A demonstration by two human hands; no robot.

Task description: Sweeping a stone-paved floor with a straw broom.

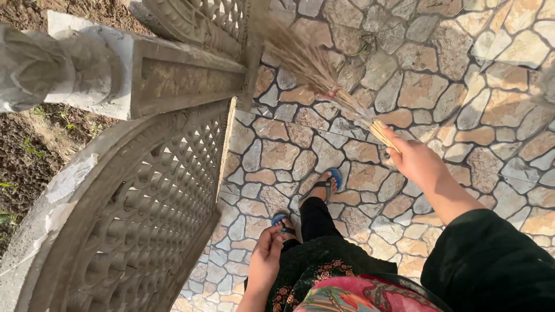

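My right hand [417, 160] grips the handle end of a straw broom [315, 68]. The broom's bristles reach up and left, and their tips lie on the stone paving by the base of a carved concrete railing [139, 190]. My left hand [265, 260] hangs at my side with fingers loosely curled and nothing in it, close to my dark patterned clothing. My feet in blue sandals [333, 178] stand on the paving below the broom.
Irregular stone paving [462, 75] covers the ground ahead and to the right. A concrete post and lattice railing [115, 69] runs along the left. Bare soil with some weeds [29, 150] lies beyond the railing.
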